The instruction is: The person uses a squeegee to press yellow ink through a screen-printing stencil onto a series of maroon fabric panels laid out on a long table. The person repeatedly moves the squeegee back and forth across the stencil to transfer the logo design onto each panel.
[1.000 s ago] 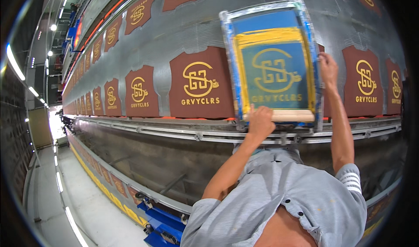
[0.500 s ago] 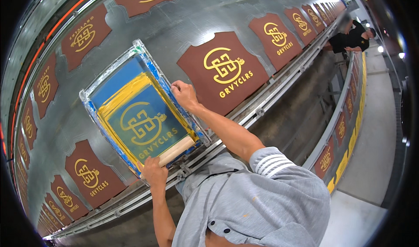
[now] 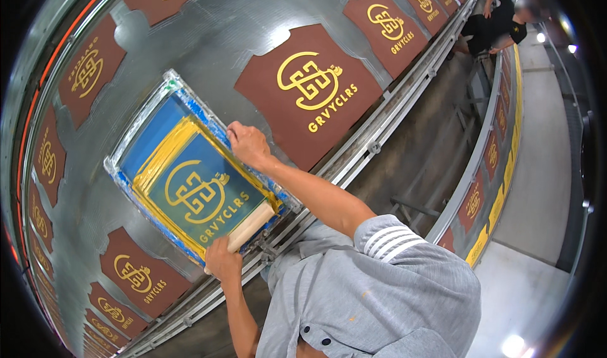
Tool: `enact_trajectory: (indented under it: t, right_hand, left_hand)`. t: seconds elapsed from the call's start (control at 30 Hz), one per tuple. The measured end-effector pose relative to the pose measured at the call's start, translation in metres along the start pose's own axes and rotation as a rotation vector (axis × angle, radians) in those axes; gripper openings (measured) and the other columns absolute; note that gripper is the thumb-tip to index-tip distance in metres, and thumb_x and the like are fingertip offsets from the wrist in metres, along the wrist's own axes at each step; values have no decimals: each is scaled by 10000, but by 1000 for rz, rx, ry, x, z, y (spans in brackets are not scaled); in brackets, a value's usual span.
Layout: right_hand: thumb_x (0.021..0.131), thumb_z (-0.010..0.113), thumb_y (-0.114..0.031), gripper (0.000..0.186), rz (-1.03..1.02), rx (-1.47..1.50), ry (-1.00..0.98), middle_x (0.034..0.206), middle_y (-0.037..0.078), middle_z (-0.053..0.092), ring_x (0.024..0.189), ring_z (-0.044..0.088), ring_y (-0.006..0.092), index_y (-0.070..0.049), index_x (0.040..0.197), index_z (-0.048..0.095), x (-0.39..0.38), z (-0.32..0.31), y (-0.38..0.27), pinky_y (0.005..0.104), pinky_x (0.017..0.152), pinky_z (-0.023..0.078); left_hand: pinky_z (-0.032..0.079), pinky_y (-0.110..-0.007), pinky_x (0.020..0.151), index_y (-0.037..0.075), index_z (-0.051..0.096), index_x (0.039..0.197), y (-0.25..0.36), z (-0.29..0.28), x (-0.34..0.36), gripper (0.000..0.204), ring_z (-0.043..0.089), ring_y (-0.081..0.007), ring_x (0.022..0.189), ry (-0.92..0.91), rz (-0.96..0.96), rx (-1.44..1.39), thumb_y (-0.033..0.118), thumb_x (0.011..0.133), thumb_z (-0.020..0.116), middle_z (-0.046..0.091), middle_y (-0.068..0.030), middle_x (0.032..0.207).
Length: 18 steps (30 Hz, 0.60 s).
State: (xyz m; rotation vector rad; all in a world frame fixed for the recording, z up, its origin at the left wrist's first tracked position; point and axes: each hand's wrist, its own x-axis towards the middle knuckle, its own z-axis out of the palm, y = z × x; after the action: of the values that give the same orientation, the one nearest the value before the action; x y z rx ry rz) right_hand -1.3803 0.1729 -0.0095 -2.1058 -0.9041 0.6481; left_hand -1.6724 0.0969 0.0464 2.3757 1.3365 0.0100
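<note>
"Where do we have the printing screen [image 3: 140,119]?"

"Between our two hands, reaching forward past them, its near end by our left hand [image 3: 222,260]. The wooden squeegee [image 3: 253,226] lies across that near end, running from our left fingers toward the right side rail [image 3: 201,110]. A thick band of yellow ink [image 3: 165,146] sits at the far end, ahead of both hands."

"How do we handle this well?"

"I'd say we hold the screen level and pin the squeegee firmly, so it can't slide over the mesh. If we shift the frame, we'd best lift it straight; dragging could smear a print. Sleeve and wrist should stay clear of the printed brown garment panel [image 3: 308,92] just right of our right hand [image 3: 248,144]. Another printed panel [image 3: 148,268] lies to the left of our left hand."

"And our pose?"

"Our left forearm rises steeply, with that hand curled over the squeegee's left end; whether it also grips the frame corner, we can't tell. Our right forearm slants across, farther forward, its fingers bent at the right side rail. Their tips are hidden, so we can't tell if they clamp it."
</note>
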Motion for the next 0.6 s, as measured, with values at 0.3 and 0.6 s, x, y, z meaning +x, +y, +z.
enact_trajectory:
  t: [0.3,0.6]
  right_hand:
    - [988,527,-221,217,69,184,-141,907,216,695,831,662,430,-63,1130,571,-1,-6,4,526,717,519]
    - [986,531,-191,232,105,322,-271,945,219,696,783,679,419,-56,1173,561,3,-8,10,499,684,550]
  left_hand:
    - [507,-444,770,28,716,928,2,-4,0,294,655,-360,840,41,66,75,0,639,666,712,-142,944]
    - [520,-458,803,30,689,965,6,-9,8,297,672,-386,912,-41,118,65,0,671,671,716,-150,963]
